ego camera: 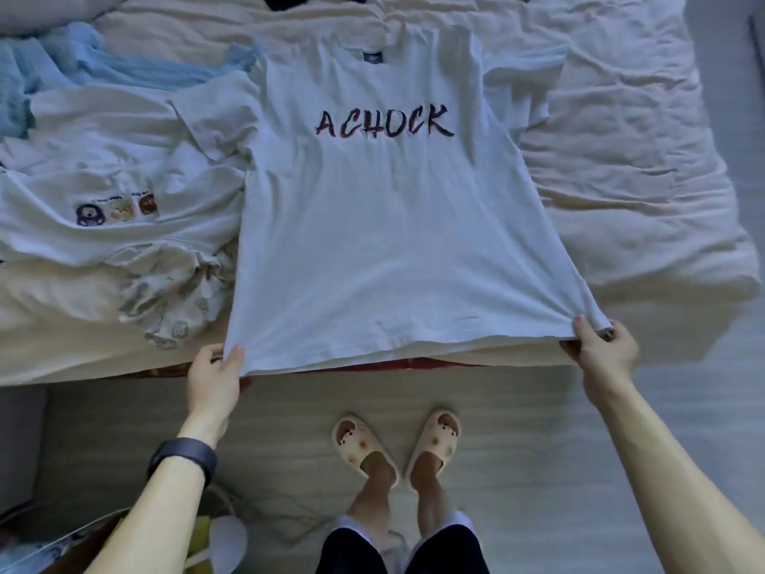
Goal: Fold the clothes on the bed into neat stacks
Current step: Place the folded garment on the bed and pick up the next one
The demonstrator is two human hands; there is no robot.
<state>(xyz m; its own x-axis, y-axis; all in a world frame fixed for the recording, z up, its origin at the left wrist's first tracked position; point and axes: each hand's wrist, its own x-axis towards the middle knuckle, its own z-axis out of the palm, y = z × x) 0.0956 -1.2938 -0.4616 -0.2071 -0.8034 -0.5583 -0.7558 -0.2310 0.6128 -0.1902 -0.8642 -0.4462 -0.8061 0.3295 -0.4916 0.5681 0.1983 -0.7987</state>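
Beige slippers (434,439) on grey floor (538,449); blk wristband (184,457)

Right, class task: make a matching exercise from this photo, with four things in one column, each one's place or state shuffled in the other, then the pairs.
Column 1
1. ACHOCK T-shirt
2. cartoon-print T-shirt
3. light blue garment
4. slippers

Column 2
A. bunched at the far left of the bed
B. worn by the person, on the floor
C. spread flat, hem corners pinched by the left hand and right hand
D. rumpled, just left of the spread shirt

Pairs: 1-C, 2-D, 3-A, 4-B
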